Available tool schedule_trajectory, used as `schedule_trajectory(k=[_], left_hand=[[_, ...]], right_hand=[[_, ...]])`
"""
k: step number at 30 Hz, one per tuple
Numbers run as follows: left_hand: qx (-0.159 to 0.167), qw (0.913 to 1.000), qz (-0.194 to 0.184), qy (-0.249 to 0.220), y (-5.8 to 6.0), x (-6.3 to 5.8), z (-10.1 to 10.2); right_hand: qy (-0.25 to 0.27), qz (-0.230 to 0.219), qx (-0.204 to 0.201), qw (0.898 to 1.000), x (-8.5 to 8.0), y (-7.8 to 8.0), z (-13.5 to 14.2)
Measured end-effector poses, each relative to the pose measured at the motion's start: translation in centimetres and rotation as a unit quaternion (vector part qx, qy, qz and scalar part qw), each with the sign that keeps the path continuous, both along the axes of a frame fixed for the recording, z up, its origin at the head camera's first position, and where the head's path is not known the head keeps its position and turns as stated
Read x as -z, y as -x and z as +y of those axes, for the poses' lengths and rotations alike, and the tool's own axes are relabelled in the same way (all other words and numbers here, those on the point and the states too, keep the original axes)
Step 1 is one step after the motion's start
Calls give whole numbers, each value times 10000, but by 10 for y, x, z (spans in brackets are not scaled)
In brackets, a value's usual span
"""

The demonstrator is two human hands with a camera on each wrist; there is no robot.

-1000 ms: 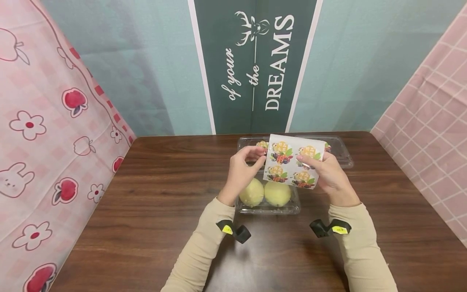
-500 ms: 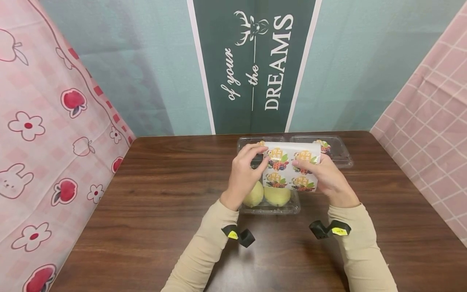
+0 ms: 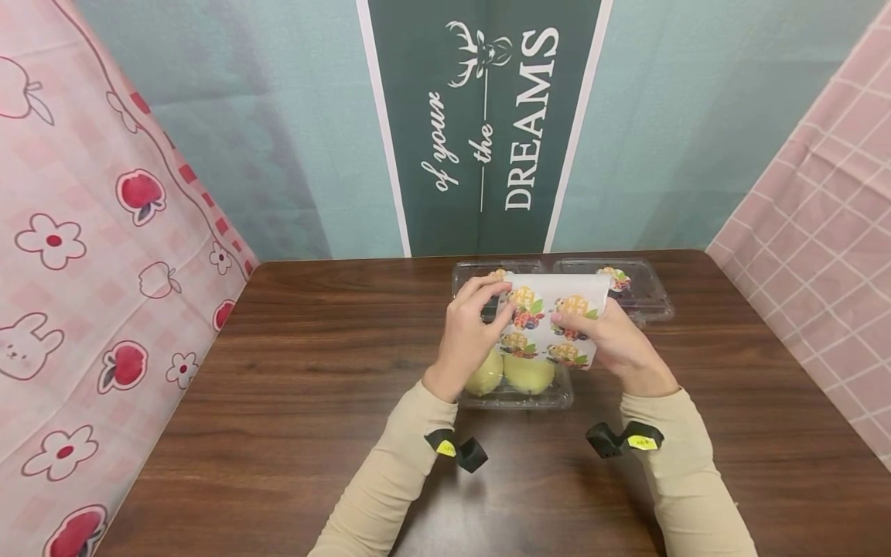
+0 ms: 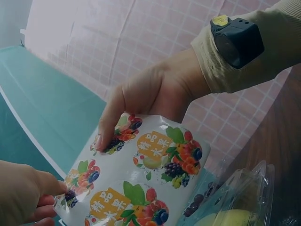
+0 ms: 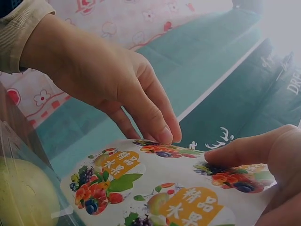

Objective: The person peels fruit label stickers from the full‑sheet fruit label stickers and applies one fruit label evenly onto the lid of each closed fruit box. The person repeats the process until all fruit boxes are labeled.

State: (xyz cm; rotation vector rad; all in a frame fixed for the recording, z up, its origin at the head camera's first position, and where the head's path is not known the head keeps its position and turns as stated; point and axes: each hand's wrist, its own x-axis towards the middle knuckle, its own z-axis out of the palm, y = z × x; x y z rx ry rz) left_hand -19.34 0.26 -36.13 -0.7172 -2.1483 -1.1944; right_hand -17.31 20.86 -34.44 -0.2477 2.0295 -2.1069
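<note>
A white sheet of fruit stickers [image 3: 550, 290] is held up between both hands, above a clear plastic box [image 3: 518, 403]. My right hand [image 3: 626, 344] grips its right side, thumb on the printed face and fingers behind. At the opposite edge, my left hand [image 3: 462, 333] pinches the sheet with thumb and fingertips, as the right wrist view also shows at the left hand's fingers [image 5: 164, 134]. Round labels with mixed fruit and yellow lettering cover the sheet [image 4: 117, 165]. Two yellow-green round fruits [image 3: 529, 377] lie in the box, partly hidden by the sheet.
Behind the sheet stand two more clear boxes, the right one [image 3: 650, 290] with a fruit sticker on it and the left one [image 3: 480, 268] mostly hidden. Dark grapes [image 4: 200, 200] show in the left wrist view. Fabric curtains [image 3: 278, 155] border the brown wooden table [image 3: 292, 387].
The sheet has levelled out and come slightly lower and to the left. My left hand has come in closer over its left edge, while the right hand has shifted slightly left with it.
</note>
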Motion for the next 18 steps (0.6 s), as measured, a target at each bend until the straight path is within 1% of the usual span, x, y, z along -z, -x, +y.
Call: schedule_trajectory(k=[8,18], left_hand=[[-27,9999,-120,24,0,1,0],[150,9992,-279,-242,1,0,0]], right_hand=[[26,185,-130,9997,0,-1,-1],[-140,348,52,9993,1,-1,-1]])
